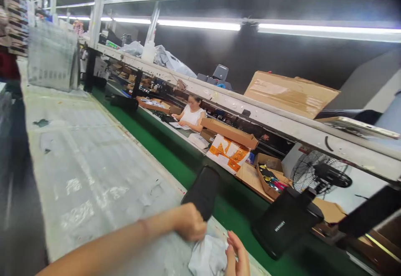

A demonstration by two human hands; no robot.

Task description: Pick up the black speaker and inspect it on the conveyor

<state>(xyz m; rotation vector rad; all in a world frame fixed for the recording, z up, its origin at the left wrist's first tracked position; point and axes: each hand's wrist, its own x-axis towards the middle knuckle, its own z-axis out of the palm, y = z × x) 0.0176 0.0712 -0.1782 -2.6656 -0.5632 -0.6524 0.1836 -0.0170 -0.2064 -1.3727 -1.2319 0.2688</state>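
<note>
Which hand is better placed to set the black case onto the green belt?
Left, probably. The left hand already grips the black case right at the edge of the green belt. The right hand rests open by the white cloth.

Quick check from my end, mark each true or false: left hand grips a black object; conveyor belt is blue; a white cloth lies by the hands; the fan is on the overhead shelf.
1. The left hand grips a black object: true.
2. The conveyor belt is blue: false, it is green.
3. A white cloth lies between the left hand and right hand: true.
4. The fan sits on the overhead shelf: false, it stands below it.
</note>
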